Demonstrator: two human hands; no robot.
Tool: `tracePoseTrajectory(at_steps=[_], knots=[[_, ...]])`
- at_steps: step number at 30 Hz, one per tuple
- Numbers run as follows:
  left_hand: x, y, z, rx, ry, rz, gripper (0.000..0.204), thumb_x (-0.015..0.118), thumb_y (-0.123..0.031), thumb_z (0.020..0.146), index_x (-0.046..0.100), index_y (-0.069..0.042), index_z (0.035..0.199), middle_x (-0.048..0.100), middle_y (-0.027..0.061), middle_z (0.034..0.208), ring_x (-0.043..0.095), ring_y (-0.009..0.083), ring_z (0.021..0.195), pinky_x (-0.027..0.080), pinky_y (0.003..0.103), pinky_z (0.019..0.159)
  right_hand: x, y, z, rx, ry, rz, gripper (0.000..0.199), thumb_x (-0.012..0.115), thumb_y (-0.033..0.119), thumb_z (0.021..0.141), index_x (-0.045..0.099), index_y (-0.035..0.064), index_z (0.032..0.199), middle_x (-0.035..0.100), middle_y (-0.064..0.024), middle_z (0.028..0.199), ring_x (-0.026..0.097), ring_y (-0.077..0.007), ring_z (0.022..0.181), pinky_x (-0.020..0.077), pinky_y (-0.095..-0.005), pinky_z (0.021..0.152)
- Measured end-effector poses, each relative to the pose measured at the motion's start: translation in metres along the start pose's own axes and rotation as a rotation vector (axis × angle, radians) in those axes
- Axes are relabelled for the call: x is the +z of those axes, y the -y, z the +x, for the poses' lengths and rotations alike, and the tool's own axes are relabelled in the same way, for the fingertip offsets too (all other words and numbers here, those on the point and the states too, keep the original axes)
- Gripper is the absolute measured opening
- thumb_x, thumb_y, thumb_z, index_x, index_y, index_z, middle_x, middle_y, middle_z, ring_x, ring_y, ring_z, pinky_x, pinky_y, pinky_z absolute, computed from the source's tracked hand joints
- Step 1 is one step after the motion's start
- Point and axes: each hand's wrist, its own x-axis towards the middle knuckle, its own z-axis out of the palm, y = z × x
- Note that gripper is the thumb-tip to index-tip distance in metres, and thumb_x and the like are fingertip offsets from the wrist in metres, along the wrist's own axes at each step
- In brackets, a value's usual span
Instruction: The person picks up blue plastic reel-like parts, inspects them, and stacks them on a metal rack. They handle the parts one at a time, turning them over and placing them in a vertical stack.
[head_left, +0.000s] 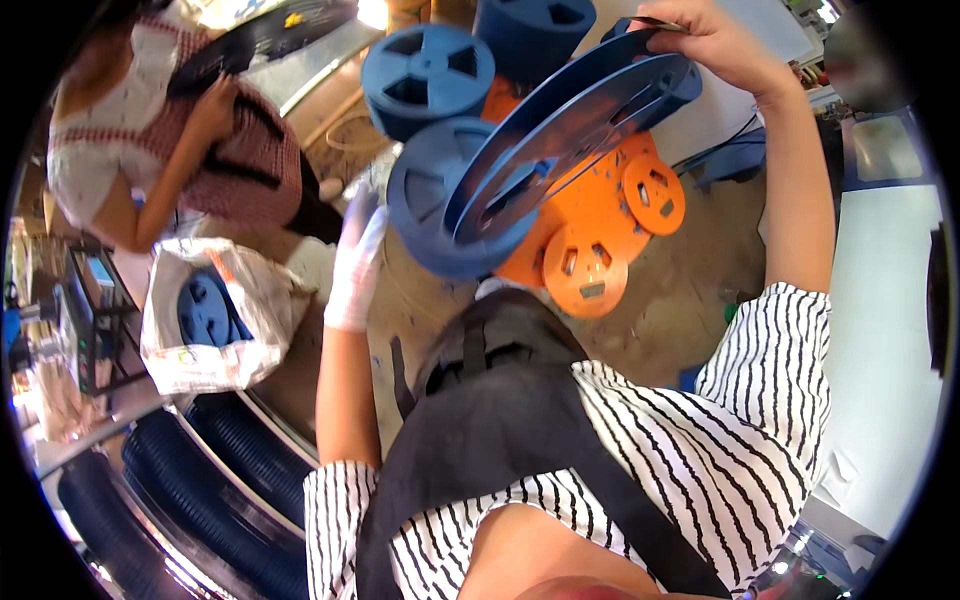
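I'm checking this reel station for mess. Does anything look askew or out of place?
The large blue plastic reel is tilted steeply, held at its top rim by the bare right hand. The white-gloved left hand hangs apart from it. Small orange reels lie loosely overlapped beneath. No damage shows.

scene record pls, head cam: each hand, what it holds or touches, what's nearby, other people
left hand: white-gloved left hand, beside the blue reel stack; contact unclear
right hand: bare right hand, gripping the rim of a tilted large blue reel
under reels: orange reels
left side: white bag holding a blue reel
co-worker: person in checked top, upper left, holding a dark reel
wearer: striped shirt, dark apron
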Motion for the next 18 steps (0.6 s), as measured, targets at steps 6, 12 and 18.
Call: tracePoseTrajectory(at_steps=[6,12,18], knots=[[0.041,-0.019,-0.07,-0.326,0.537,-0.542,0.072,0.071,-0.033,0.088,0.039,-0.001,0.145,0.053,0.0126,0.135,0.052,0.0202,0.123,0.042,0.034,0.105,0.097,0.157,0.042,-0.209,0.334,0.054,0.02,0.063,-0.003,0.083,0.066,-0.0012,0.102,0.069,-0.0088,0.087,0.063,-0.0165,0.081,0.0488,-0.0295,0.078],[0.066,-0.005,-0.101,-0.181,0.173,-0.727,0.073,0.076,-0.035,0.083,0.045,-0.001,0.139,0.057,0.0118,0.129,0.055,0.0209,0.12,0.046,0.035,0.102,0.138,0.171,0.101,-0.594,0.52,0.277,0.011,0.063,0.003,0.085,0.066,-0.0001,0.095,0.069,-0.0084,0.085,0.063,-0.0187,0.078,0.049,-0.0313,0.076],[0.08,-0.008,-0.125,-0.067,0.034,-0.724,0.073,0.082,-0.037,0.078,0.051,-0.001,0.134,0.062,0.011,0.123,0.058,0.0216,0.117,0.05,0.037,0.099,0.118,0.204,0.069,-0.539,-0.002,0.667,0.005,0.063,0.004,0.087,0.066,0.0012,0.089,0.066,-0.0075,0.081,0.062,-0.0174,0.075,0.0486,-0.0322,0.072]])
